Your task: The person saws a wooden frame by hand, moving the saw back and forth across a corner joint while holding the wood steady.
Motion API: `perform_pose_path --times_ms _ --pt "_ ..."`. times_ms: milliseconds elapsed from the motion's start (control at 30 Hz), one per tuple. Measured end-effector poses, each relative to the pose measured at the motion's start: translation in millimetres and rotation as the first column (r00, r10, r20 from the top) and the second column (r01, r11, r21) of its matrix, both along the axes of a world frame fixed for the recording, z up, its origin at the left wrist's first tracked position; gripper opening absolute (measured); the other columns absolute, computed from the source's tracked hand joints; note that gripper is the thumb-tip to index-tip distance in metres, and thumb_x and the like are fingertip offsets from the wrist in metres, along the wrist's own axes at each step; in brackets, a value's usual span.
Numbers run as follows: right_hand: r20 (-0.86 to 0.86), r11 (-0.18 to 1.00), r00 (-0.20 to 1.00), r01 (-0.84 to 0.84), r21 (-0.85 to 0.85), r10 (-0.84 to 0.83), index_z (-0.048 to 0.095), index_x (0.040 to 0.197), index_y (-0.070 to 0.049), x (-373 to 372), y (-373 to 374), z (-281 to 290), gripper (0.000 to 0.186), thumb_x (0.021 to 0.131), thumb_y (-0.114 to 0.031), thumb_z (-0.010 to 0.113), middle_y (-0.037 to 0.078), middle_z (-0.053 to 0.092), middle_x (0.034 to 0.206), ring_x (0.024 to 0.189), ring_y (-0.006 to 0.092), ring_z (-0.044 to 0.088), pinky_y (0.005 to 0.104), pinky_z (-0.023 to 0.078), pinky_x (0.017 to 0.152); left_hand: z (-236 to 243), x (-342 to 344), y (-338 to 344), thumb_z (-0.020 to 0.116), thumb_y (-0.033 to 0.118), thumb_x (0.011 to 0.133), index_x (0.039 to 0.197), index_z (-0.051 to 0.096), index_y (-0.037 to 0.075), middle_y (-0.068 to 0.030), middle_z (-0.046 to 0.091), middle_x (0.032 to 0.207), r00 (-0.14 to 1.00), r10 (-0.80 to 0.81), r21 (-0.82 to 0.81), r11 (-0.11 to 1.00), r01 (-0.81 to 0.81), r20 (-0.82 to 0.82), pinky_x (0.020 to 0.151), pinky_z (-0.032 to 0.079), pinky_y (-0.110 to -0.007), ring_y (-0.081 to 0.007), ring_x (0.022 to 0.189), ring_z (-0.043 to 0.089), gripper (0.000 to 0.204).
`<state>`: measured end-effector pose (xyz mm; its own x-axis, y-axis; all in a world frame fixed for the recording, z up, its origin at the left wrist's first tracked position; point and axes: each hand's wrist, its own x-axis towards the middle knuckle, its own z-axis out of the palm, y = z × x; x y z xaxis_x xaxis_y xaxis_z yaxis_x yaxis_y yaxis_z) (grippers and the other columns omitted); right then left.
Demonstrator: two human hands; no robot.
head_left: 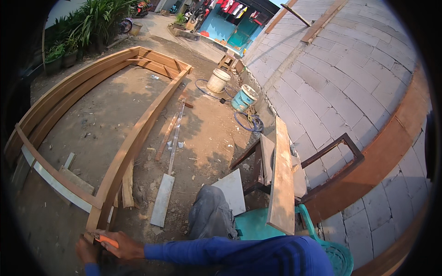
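Note:
A long wooden frame (120, 170) stretches from my hands at the lower left to the far end of the yard. At its near corner, my right hand (126, 246) is closed round an orange-handled tool (107, 241); the tool's working end is too small to make out. My left hand (85, 250) is closed against the beam's end, just left of the tool, with its fingers partly hidden. My right arm in a blue sleeve reaches across the bottom of the view.
A loose plank (282, 184) leans over a green plastic chair (251, 223) on my right, near a block wall (322, 96). Two buckets, a white one (218, 81) and a blue one (244, 98), stand farther off. Between frame and chair lie a grey board (162, 201) and thin strips (176, 138).

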<state>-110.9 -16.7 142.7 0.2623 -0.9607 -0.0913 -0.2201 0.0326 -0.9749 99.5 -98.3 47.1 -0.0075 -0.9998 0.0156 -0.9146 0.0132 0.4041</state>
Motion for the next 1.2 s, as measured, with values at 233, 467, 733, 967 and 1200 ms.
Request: perform_pose_path --times_ms 233,467,733,967,1200 --pt "-0.107 0.999 0.994 0.033 0.042 -0.029 0.042 0.156 -0.011 -99.4 161.4 41.9 0.055 0.106 -0.029 0.052 0.015 0.067 0.134 0.116 0.0258 0.069 0.0365 0.049 0.103 24.8 12.3 2.3 0.092 0.036 0.064 0.100 0.061 -0.004 -0.0297 0.069 0.092 0.986 -0.033 0.036 0.999 0.027 0.164 0.078 0.054 -0.057 -0.0508 0.091 0.066 0.062" --pt "-0.032 0.997 0.999 0.030 -0.075 -0.032 0.045 0.155 -0.010 -36.1 47.4 -6.9 0.055 0.102 -0.019 0.057 0.017 0.064 0.139 0.121 0.0287 0.066 0.0368 0.048 0.104 22.5 -6.7 3.1 0.092 0.038 0.064 0.097 0.061 -0.003 -0.0289 0.070 0.089 0.999 -0.010 0.026 1.000 0.009 0.054 0.078 0.054 -0.058 -0.0507 0.090 0.067 0.061" --pt "-0.084 0.998 0.996 0.042 0.045 -0.038 0.046 0.153 -0.008 -62.0 104.5 28.4 0.054 0.102 -0.021 0.057 0.013 0.068 0.133 0.109 0.0288 0.072 0.0370 0.046 0.108 38.4 6.5 7.5 0.092 0.037 0.063 0.096 0.062 -0.004 -0.0300 0.070 0.090 0.999 0.000 0.040 0.999 -0.002 0.044 0.078 0.054 -0.058 -0.0510 0.091 0.067 0.060" --pt "-0.023 0.998 1.000 0.012 0.054 -0.010 0.045 0.154 -0.010 -69.7 102.8 29.9 0.053 0.103 -0.021 0.056 0.018 0.068 0.132 0.113 0.0292 0.069 0.0380 0.049 0.103 26.8 3.3 0.1 0.091 0.034 0.064 0.095 0.063 -0.003 -0.0299 0.071 0.091 0.994 -0.058 0.028 0.998 0.055 0.090 0.079 0.054 -0.058 -0.0502 0.090 0.068 0.056" --pt "-0.012 0.973 0.995 0.098 -0.210 -0.103 0.047 0.151 -0.007 -14.8 38.2 -10.0 0.051 0.102 -0.019 0.056 0.020 0.072 0.113 0.089 0.0330 0.070 0.0403 0.054 0.086 42.6 2.7 -0.8 0.088 0.034 0.065 0.094 0.064 -0.004 -0.0303 0.071 0.090 0.999 0.014 0.129 0.992 -0.008 -0.041 0.080 0.056 -0.056 -0.0502 0.093 0.069 0.054"
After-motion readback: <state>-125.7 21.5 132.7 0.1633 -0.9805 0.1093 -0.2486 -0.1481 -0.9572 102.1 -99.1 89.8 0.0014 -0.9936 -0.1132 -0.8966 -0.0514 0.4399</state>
